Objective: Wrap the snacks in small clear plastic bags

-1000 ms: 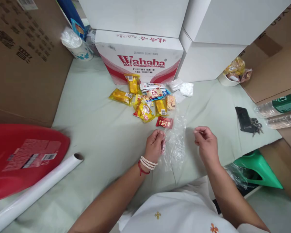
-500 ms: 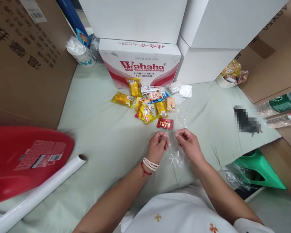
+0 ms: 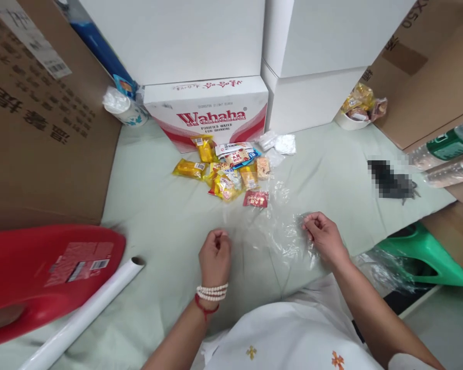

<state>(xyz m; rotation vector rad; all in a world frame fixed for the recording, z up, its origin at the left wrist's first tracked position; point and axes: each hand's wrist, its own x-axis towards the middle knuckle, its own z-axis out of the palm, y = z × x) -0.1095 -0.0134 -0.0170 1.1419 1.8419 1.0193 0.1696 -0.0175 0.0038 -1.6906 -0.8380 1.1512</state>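
A clear plastic bag (image 3: 270,231) is stretched out flat between my two hands, just above the pale green cloth. My left hand (image 3: 215,259), with beads at the wrist, pinches its left edge. On the other side, my right hand (image 3: 324,236) grips the right edge between thumb and fingers. Beyond the bag lies a red snack packet (image 3: 255,199), partly seen through the film. Behind that is a heap of yellow-wrapped snacks (image 3: 224,184), a white packet (image 3: 233,149) and a crumbly pale snack piece (image 3: 263,168).
A Wahaha water carton (image 3: 212,115) and stacked white boxes (image 3: 312,97) stand at the back. To the left are a red jug (image 3: 85,252) and a white roll (image 3: 88,313). Plastic bottles (image 3: 447,144), a snack bowl (image 3: 351,121) and a green plastic item (image 3: 440,257) are at right.
My hands have moved apart, the left one leftward and nearer to me, the right one rightward. The clear bag has spread wide between them. The view has shifted slightly.
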